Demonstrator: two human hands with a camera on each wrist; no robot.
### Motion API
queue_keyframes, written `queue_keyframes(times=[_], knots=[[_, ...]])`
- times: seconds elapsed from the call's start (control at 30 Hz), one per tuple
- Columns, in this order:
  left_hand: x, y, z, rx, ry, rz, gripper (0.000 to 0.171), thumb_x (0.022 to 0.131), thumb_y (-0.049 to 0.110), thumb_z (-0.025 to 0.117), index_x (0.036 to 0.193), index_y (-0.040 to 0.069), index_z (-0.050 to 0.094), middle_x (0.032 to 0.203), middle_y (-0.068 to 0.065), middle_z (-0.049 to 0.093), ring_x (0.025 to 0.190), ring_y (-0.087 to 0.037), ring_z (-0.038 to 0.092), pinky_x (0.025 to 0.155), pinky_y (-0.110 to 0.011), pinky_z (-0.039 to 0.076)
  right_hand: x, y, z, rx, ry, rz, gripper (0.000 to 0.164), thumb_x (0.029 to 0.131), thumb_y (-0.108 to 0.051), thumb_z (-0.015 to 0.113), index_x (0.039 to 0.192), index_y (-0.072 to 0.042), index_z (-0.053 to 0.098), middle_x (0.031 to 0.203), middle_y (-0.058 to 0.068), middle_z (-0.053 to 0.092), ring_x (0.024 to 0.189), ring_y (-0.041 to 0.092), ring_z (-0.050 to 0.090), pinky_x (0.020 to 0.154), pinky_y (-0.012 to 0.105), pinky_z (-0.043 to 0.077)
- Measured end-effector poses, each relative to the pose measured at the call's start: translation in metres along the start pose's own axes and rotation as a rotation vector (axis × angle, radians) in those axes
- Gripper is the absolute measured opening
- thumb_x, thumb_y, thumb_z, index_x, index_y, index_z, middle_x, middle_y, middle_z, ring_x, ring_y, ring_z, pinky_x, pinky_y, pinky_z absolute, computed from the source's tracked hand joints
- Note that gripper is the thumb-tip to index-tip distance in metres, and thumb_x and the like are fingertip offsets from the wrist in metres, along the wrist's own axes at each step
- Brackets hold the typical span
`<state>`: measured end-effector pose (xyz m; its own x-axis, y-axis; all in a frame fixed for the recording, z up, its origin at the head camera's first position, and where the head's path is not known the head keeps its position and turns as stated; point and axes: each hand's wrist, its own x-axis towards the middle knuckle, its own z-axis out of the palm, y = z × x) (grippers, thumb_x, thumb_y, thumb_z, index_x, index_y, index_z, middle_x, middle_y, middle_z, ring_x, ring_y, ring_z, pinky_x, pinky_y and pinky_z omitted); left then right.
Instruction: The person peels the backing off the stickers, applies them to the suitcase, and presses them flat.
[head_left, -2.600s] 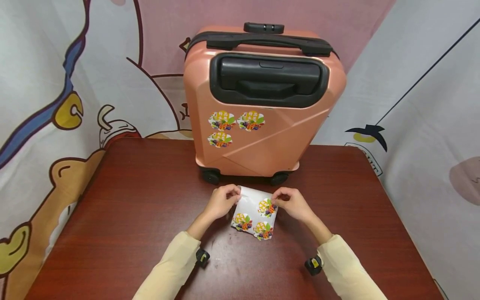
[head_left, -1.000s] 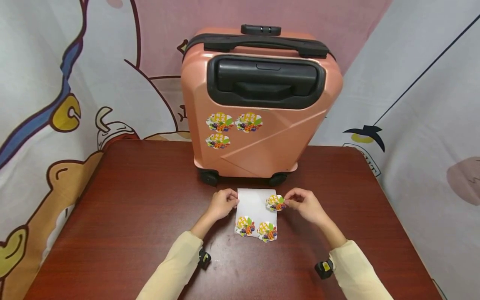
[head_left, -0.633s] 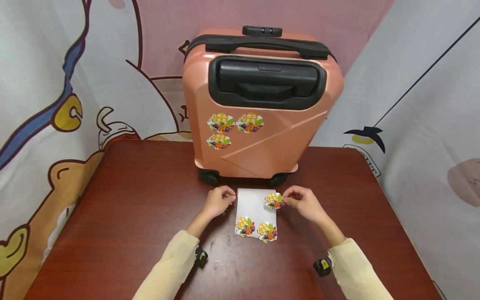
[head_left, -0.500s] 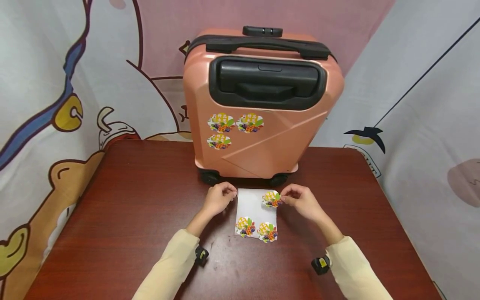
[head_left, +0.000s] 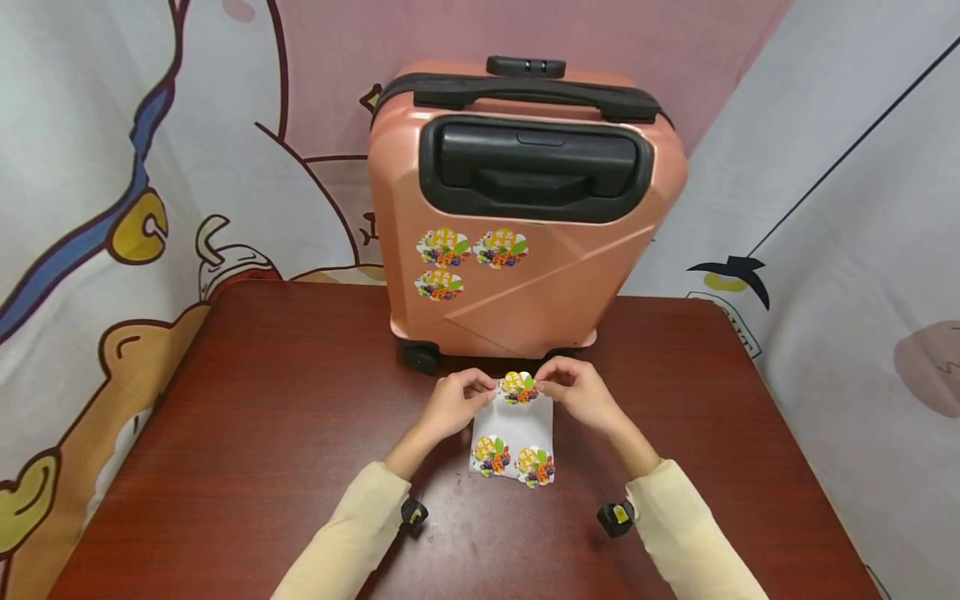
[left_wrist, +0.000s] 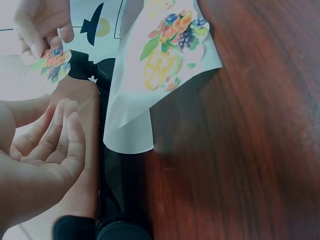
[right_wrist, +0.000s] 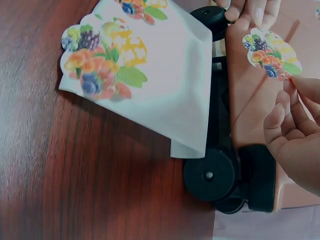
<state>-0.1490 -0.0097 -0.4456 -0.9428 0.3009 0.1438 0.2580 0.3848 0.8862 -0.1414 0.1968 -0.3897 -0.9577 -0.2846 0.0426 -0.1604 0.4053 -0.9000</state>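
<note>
A scalloped fruit sticker (head_left: 519, 388) is stretched between both hands over the far end of a white backing sheet (head_left: 513, 421). My right hand (head_left: 583, 393) pinches its right edge between thumb and finger, as the right wrist view shows. At the opposite edge, my left hand (head_left: 453, 404) holds it with its fingertips. Two matching stickers, one at the left (head_left: 491, 456) and one at the right, lie on the sheet's near end. Behind the hands stands a salmon-pink suitcase (head_left: 555, 292), bearing three of the same stickers on its left side.
The suitcase has black wheels (right_wrist: 210, 172) on the brown tabletop (head_left: 300, 400). Its black pull handle (head_left: 536, 162) is recessed near the top. Cartoon-printed curtains (head_left: 825, 208) hang around the table. Small black cameras sit on both wrists.
My right hand has peeled the sticker off the backing sheet, then carried it left to the sheet's far edge. My left hand has moved from the sheet's left edge to the sticker.
</note>
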Motion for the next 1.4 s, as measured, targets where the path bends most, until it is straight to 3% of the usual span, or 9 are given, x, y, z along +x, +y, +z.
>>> queue_keyframes(times=[0.2,0.33,0.5,0.77,0.9,1.17,1.4], knots=[[-0.001,0.000,0.002,-0.022,0.006,-0.010,0.004,0.082,0.007,0.067,0.081,0.004,0.063,0.074,-0.004,0.065,0.067,-0.013,0.060,0.058,-0.021,0.046,0.002,-0.003,0.006,0.000,-0.002,-0.035,0.005,0.080,0.010,0.061,0.084,0.011,0.060,0.075,0.026,0.058,0.061,0.021,0.052,0.052,0.021,0.041],[-0.001,-0.001,0.001,-0.020,0.011,0.011,0.005,0.081,0.005,0.066,0.079,0.004,0.062,0.071,-0.004,0.064,0.064,-0.012,0.059,0.058,-0.022,0.046,0.002,0.000,0.009,0.019,-0.004,-0.025,0.006,0.079,0.012,0.060,0.084,0.012,0.059,0.075,0.028,0.058,0.061,0.018,0.051,0.053,0.020,0.040],[0.000,-0.002,-0.001,-0.038,0.009,0.006,0.004,0.081,0.004,0.065,0.083,0.001,0.062,0.072,-0.004,0.064,0.064,-0.011,0.060,0.061,-0.022,0.047,0.006,0.014,0.010,0.049,0.005,-0.028,0.006,0.078,0.010,0.062,0.084,0.010,0.060,0.073,0.021,0.059,0.060,0.009,0.050,0.052,0.021,0.040],[0.003,0.001,-0.005,-0.040,0.028,0.009,0.007,0.083,0.007,0.065,0.083,0.000,0.063,0.072,-0.004,0.064,0.064,-0.011,0.060,0.057,-0.022,0.045,0.013,0.030,0.010,0.058,0.032,-0.053,0.007,0.078,0.004,0.066,0.084,0.005,0.062,0.070,0.008,0.061,0.062,0.010,0.054,0.053,0.023,0.044],[0.006,0.005,-0.009,-0.028,0.045,0.005,0.007,0.084,0.009,0.065,0.084,0.002,0.064,0.073,-0.002,0.064,0.065,-0.012,0.060,0.056,-0.022,0.045,0.013,0.021,0.009,0.062,0.031,-0.052,0.006,0.078,0.006,0.065,0.082,0.005,0.061,0.068,0.007,0.059,0.060,0.010,0.052,0.052,0.022,0.042],[0.012,0.021,-0.021,0.025,0.126,0.064,0.006,0.083,0.009,0.065,0.081,0.003,0.064,0.071,-0.001,0.063,0.066,-0.013,0.059,0.063,-0.024,0.049,0.013,-0.019,0.007,0.040,0.074,-0.049,0.005,0.080,0.008,0.063,0.083,0.009,0.060,0.072,0.024,0.058,0.060,0.018,0.052,0.052,0.022,0.040],[0.020,0.035,-0.031,0.049,0.195,0.127,0.004,0.082,0.007,0.065,0.083,0.003,0.065,0.073,-0.003,0.064,0.066,-0.014,0.059,0.063,-0.026,0.049,0.030,-0.013,0.005,0.015,0.174,-0.104,0.005,0.079,0.003,0.065,0.082,0.001,0.062,0.070,0.012,0.062,0.057,0.011,0.053,0.050,0.021,0.041]])
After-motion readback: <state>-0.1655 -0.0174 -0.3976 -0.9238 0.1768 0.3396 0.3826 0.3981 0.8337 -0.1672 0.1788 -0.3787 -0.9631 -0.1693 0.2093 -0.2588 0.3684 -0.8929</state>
